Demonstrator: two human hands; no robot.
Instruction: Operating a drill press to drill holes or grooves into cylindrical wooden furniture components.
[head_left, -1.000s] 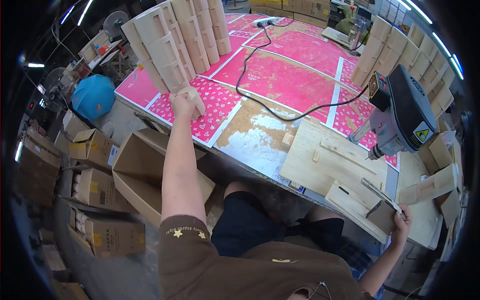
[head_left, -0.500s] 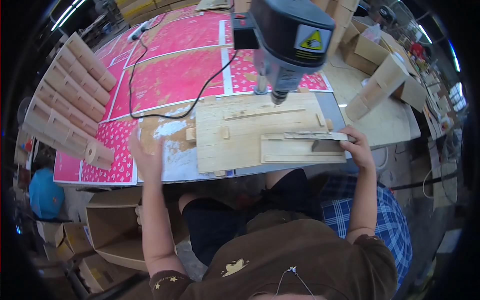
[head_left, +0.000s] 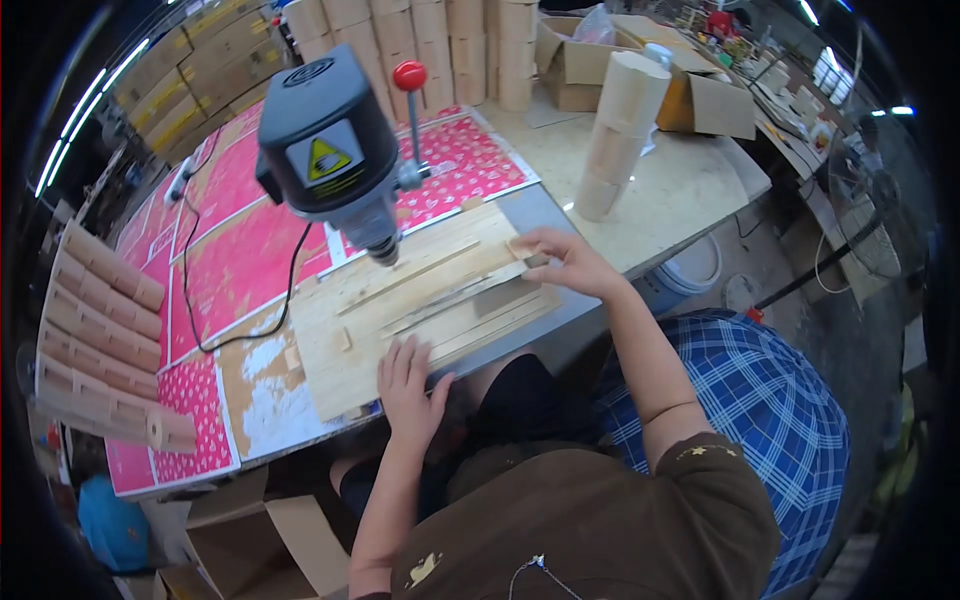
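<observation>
A pale wooden base board [head_left: 340,365] lies under a small drill press [head_left: 325,140], its chuck [head_left: 380,248] above the board's far side. On the base board's near side is a smaller board with raised strips [head_left: 470,335]. My right hand [head_left: 568,262] pinches the right end of a narrow wooden strip [head_left: 455,300] on it; the fingertips partly hide what is gripped. My left hand [head_left: 408,392] rests open at the smaller board's left end, fingers stretched, thumb apart. A small wooden block [head_left: 345,340] sits on the base board, left of the strips.
Round wooden pieces [head_left: 100,330] are stacked in rows at the left; another stack [head_left: 620,135] stands at the back right. A black cord [head_left: 290,290] crosses the pink table cover [head_left: 235,235]. Cardboard boxes [head_left: 270,540] sit below, near a white bucket [head_left: 690,265].
My left hand has come from above the table's left side to the smaller board. My right hand stays at its right end. The view has turned, shifting the drill press to the left.
</observation>
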